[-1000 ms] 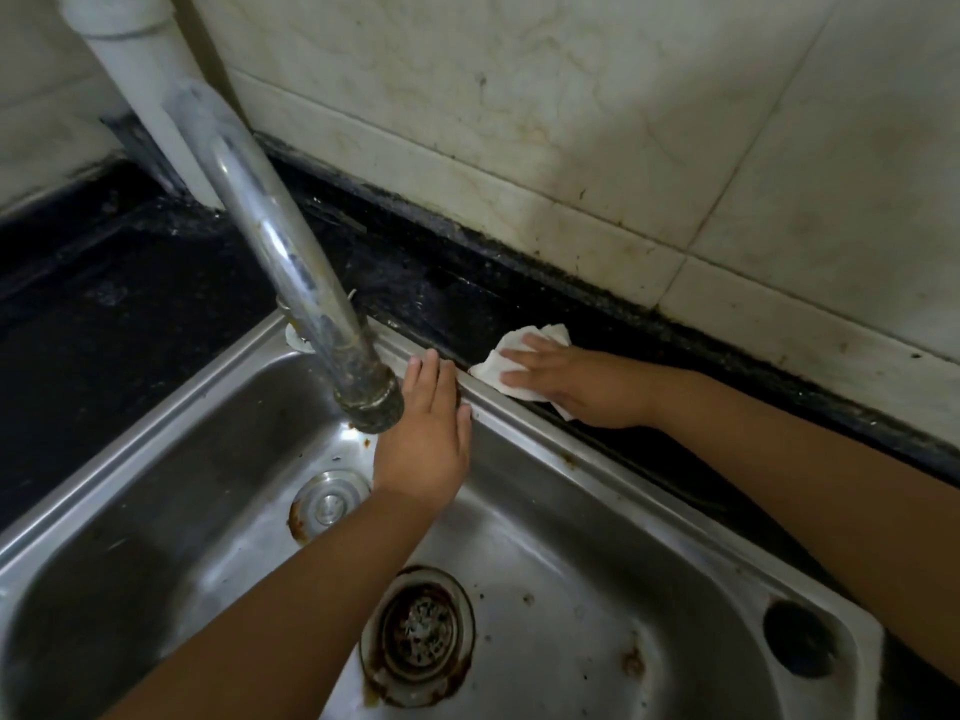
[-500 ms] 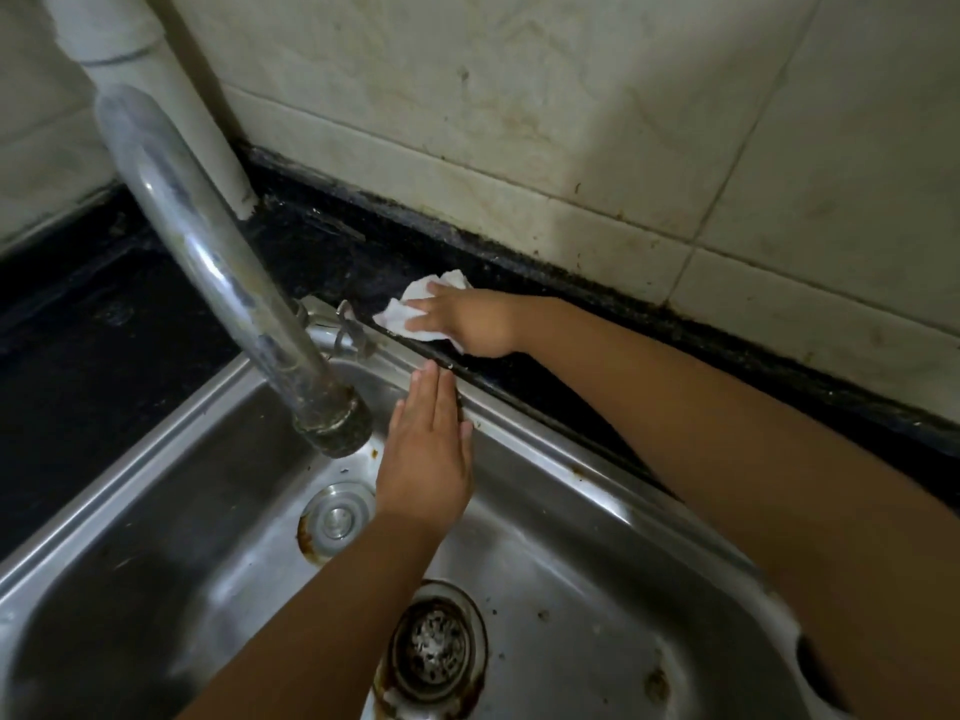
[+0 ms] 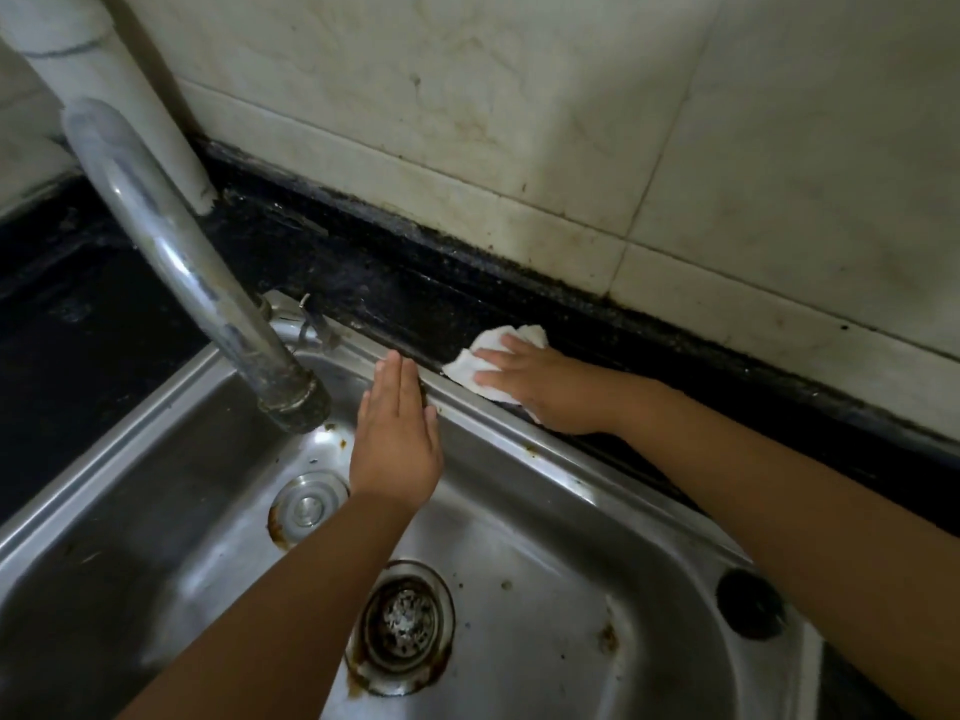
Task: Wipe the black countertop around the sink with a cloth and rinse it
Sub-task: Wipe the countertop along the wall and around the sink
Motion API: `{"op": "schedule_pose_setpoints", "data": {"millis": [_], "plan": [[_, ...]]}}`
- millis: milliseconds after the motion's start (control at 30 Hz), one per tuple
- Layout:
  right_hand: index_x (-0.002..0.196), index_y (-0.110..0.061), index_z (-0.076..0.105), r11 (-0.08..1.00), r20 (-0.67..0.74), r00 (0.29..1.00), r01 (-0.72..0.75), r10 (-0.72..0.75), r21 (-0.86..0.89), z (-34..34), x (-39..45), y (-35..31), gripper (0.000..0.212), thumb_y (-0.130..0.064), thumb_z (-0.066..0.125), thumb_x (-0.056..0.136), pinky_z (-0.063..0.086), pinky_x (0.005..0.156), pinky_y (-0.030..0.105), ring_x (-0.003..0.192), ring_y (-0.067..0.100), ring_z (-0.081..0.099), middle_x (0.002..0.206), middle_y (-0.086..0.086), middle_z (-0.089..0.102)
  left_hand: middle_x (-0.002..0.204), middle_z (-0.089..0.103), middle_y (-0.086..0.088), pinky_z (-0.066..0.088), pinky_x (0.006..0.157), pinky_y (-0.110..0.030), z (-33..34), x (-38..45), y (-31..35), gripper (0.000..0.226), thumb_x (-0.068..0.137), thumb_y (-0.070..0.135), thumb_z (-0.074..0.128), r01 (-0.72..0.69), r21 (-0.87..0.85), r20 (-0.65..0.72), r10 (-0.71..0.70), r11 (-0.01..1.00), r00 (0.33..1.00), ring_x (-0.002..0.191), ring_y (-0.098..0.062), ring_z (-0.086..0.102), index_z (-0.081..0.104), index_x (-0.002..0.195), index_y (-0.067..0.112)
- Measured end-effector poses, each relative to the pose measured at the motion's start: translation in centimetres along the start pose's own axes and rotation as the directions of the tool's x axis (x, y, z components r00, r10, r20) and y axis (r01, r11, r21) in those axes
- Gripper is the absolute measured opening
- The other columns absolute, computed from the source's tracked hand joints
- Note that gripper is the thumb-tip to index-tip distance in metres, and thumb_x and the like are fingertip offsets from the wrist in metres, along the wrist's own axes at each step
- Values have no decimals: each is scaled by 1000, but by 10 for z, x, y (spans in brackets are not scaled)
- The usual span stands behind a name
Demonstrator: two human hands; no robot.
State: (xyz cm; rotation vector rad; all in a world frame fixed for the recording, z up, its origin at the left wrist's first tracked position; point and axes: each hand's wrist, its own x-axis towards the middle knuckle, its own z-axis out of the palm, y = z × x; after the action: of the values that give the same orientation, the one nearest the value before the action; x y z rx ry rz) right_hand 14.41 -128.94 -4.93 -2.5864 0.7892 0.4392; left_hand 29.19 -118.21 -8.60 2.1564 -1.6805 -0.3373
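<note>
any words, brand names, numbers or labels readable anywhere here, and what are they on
None: no text can be read in this view.
Faucet: bare metal, no brand mark showing.
Sink: plain steel with rust spots, no stamp visible.
Cloth: plain white, no tag or print.
Wall tiles: only stains and smudges, no lettering.
White pipe: a dark line around it, no letters.
</note>
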Motion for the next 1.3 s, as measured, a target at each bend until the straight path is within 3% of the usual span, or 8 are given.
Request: {"op": "schedule_pose_setpoints", "data": {"millis": [167,400,600,733,867,967,1067,1300], "plan": [[148,-20,17,994,-121,990,-64,74,83,-1,24,-23,55,-1,29,97,1,115,37,144,24,-6,157,3,-2,155,3,-11,-1,114,-30,-6,2,0,52,98,20,28,15,96,57,-20,995,998,143,-19,1,11,145,4],[148,-19,4,907,-97,927,-328,363,263,47,-108,4,62,2,31,96,0,114,30,144,20,-12,156,0,-9,155,3,-11,6,115,-39,-15,-14,36,51,99,23,26,41,188,98,-60,981,993,143,-22,2,13,145,5],[147,-13,-4,709,-102,730,-607,676,360,98,-220,17,63,-2,32,96,3,115,34,144,24,-12,155,4,-13,155,-7,-3,-2,114,-31,11,-64,106,51,100,27,17,-205,171,267,155,964,951,142,-16,-9,0,147,14],[142,-21,-1,644,-233,612,-631,756,433,139,-268,-15,68,6,36,91,7,116,32,144,25,-7,152,-2,-12,155,-8,-1,-1,114,-32,24,-88,124,51,100,26,16,-312,202,364,225,928,904,142,-17,-9,-3,147,14],[146,-20,20,586,-275,525,-640,806,497,167,-292,-63,67,9,38,88,16,114,32,143,15,-1,146,-16,4,155,-9,-1,0,114,-35,20,-101,126,52,100,25,18,-342,216,402,236,915,885,142,-17,-10,-4,147,15],[132,-9,49,532,-348,403,-616,847,581,191,-298,-86,61,19,46,78,36,107,40,131,36,38,141,13,43,155,-9,0,2,115,-38,9,-110,121,54,99,22,24,-367,213,427,251,906,869,142,-17,-9,-2,147,17],[134,-3,44,441,-375,238,-580,896,685,173,-298,-113,50,16,38,87,16,110,19,135,34,34,144,20,36,156,-8,0,3,115,-39,-8,-115,106,57,99,24,27,-384,227,438,258,895,861,143,-19,-8,-3,147,18],[139,-5,31,643,-464,466,-376,753,667,123,-226,-177,49,5,42,93,9,105,15,140,27,23,149,14,25,156,-4,-1,6,115,-38,-59,-123,28,53,99,26,26,-316,252,412,194,915,890,143,-20,-6,4,147,22]]}}
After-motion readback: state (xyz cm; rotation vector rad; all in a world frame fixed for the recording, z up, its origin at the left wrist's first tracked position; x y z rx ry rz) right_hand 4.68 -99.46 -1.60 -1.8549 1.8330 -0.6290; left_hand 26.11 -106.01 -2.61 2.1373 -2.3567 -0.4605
